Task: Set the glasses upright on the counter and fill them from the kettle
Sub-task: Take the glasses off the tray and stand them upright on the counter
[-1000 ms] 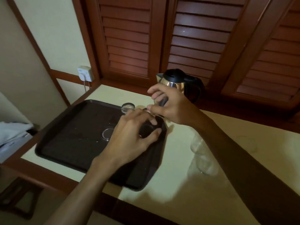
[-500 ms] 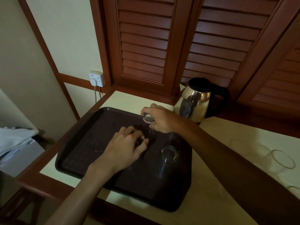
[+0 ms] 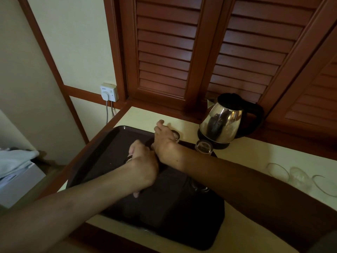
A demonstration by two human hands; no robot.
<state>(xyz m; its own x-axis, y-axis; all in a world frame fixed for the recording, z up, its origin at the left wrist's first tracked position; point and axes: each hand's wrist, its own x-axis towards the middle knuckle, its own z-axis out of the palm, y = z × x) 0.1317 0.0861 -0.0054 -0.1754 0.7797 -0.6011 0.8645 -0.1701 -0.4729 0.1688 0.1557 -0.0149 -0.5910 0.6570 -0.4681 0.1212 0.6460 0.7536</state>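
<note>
A dark brown tray (image 3: 102, 159) lies on the cream counter (image 3: 242, 161). My left hand (image 3: 144, 165) curls over a glass (image 3: 128, 160) in the tray's middle, and the glass is almost hidden. My right hand (image 3: 163, 137) crosses above it and grips a second glass (image 3: 176, 136) at the tray's far edge. Another glass (image 3: 203, 148) stands at the far right corner of the tray. One more glass (image 3: 198, 186) shows partly under my right forearm. The steel kettle (image 3: 221, 123) with a black handle stands behind the tray. Clear glasses (image 3: 299, 177) sit on the counter at the right.
Louvred wooden shutters (image 3: 182, 52) close off the back of the counter. A wall socket (image 3: 108, 92) with a cable is at the left. White cloth (image 3: 16, 161) lies on a box below the counter's left end.
My right hand has shifted to the tray's far edge with its glass. My left hand stays on the glass in the tray's middle. The view has swung right and shows more of the kettle.
</note>
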